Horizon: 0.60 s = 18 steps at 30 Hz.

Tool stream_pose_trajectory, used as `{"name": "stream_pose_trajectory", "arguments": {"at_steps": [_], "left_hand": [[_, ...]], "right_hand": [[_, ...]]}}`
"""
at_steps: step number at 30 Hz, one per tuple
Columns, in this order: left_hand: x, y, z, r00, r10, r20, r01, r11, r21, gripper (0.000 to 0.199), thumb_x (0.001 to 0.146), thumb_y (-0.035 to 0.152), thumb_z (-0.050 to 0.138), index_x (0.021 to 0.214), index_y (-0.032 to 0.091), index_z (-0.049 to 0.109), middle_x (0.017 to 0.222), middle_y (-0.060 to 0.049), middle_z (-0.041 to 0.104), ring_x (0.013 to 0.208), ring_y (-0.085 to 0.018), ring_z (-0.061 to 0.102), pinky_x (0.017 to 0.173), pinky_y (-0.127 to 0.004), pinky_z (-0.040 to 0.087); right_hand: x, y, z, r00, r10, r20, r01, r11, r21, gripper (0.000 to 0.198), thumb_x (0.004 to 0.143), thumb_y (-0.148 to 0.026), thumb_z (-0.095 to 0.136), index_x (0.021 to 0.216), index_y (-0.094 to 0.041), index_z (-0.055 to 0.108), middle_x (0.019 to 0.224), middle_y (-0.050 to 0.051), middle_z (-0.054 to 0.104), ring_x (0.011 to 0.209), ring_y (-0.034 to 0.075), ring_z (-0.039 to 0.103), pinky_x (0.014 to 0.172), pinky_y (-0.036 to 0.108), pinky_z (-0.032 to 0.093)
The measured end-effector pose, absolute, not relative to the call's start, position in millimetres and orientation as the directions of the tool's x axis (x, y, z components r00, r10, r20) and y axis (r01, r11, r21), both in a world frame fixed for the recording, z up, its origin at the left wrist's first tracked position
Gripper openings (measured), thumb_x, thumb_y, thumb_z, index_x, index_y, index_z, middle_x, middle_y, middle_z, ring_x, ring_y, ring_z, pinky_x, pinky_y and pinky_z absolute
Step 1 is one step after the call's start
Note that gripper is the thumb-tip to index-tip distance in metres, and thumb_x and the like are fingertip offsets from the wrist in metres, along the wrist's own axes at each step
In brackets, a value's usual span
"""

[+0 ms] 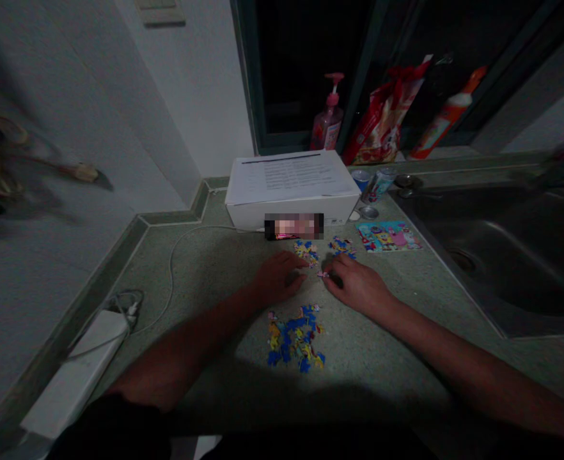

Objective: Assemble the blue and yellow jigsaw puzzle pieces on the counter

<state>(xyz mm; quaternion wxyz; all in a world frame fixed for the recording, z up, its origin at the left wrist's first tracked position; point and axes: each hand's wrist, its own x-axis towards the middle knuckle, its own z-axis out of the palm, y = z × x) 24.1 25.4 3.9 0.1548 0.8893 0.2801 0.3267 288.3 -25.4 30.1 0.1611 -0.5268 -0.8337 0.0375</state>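
My right hand (360, 283) pinches a small pinkish jigsaw piece (321, 275) between thumb and fingertips, just above or on the counter. Opposite it, my left hand (278, 278) has its thumb and forefinger apart, the fingertips at the near edge of a pile of loose jigsaw pieces (305, 250). A second pile of pieces (342, 246) lies beyond my right fingers. Closer to me is a partly joined jigsaw (295, 338), mostly blue and yellow with ragged edges. To the right of the piles lies a colourful cartoon picture card (388, 236).
A white box (291, 182) stands at the back, a blurred-out phone-like object (294, 226) leaning before it. Cans (378, 185) stand beside the box. At right is a metal sink (507, 255). A white power strip (78, 370) and cable (171, 281) lie left.
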Motion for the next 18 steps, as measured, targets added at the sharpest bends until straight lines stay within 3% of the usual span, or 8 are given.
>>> {"name": "stream_pose_trajectory", "arguments": {"at_steps": [12,18], "left_hand": [[25.1,24.4,5.1,0.632,0.624,0.459,0.449,-0.778,0.439,0.022,0.102,0.022,0.064,0.124,0.024,0.069,0.110,-0.006,0.078,0.107,-0.026,0.074,0.097,-0.046,0.064],[25.2,24.5,4.7,0.630,0.629,0.456,0.455,-0.774,0.440,0.021,0.103,0.021,0.063,0.123,0.025,0.070,0.112,-0.007,0.078,0.108,-0.025,0.074,0.098,-0.045,0.064]], "right_hand": [[287.8,-21.1,24.9,-0.392,0.869,0.303,0.868,0.458,-0.193,0.018,0.103,-0.026,0.059,0.107,-0.022,0.076,0.102,0.011,0.075,0.080,0.023,0.071,0.064,0.034,0.048],[290.0,-18.5,23.1,-0.375,0.871,0.319,0.889,0.435,-0.145,0.017,0.105,-0.026,0.060,0.103,-0.021,0.076,0.104,0.013,0.076,0.082,0.026,0.073,0.065,0.036,0.051]]}}
